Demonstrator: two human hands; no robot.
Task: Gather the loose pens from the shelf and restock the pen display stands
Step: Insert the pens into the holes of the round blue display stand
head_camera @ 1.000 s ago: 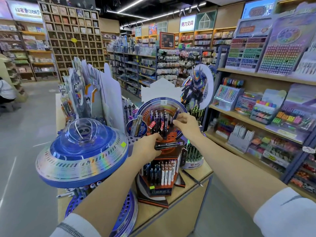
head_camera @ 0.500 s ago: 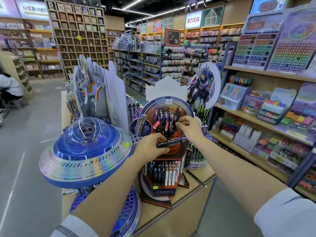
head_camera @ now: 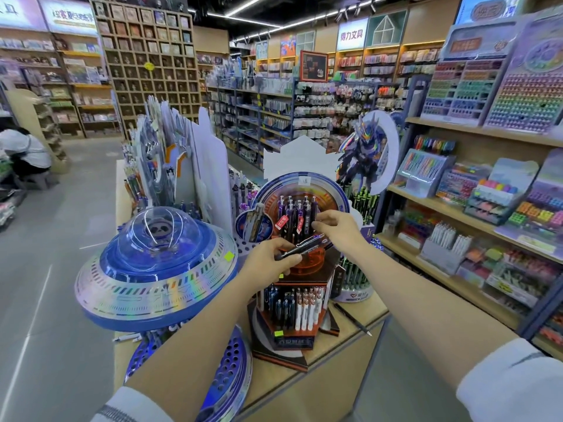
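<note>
Gripping dark pens (head_camera: 304,245) crosswise, the left hand (head_camera: 268,261) is hovering before the orange pen stand (head_camera: 292,341), while the right hand's (head_camera: 339,228) fingers (head_camera: 318,223) are pinching an upright pen (head_camera: 311,216) in its upper tier; a loose pen (head_camera: 352,318) is lying on the bench (head_camera: 373,312).

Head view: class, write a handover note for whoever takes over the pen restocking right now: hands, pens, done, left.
Left hand grips a few dark pens before the hexagonal stand.
Right hand: fingertips at the top tier pens; whether it pinches one is unclear.
Done: both tiers hold pens.
Left: slot the held pens; one loose pen lies on the table.
</note>
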